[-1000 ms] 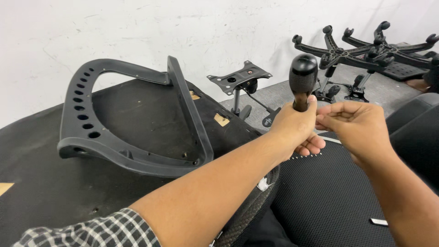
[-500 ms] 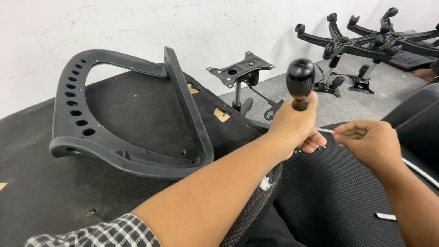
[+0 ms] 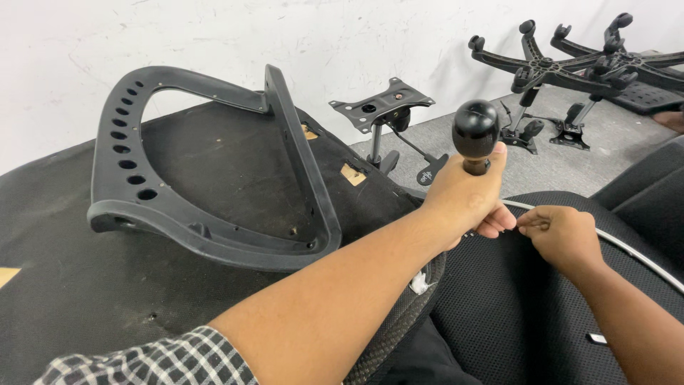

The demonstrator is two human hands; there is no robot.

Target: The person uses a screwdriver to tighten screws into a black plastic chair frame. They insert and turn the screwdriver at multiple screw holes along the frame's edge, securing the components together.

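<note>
Right of the frame's centre, the left hand (image 3: 463, 199) is closed around the shaft of a tool with a round black knob (image 3: 476, 130), which stands upright above the fist. Just to its right, the right hand (image 3: 563, 235) pinches something too small to make out, fingertips almost touching the left hand's. Both hands sit over a black mesh chair seat (image 3: 513, 314). Left of them lies a black plastic chair frame (image 3: 206, 164) on dark fabric. Toward the upper right, on the grey floor, stand a metal seat plate (image 3: 381, 107) and star-shaped chair bases (image 3: 570, 68).
</note>
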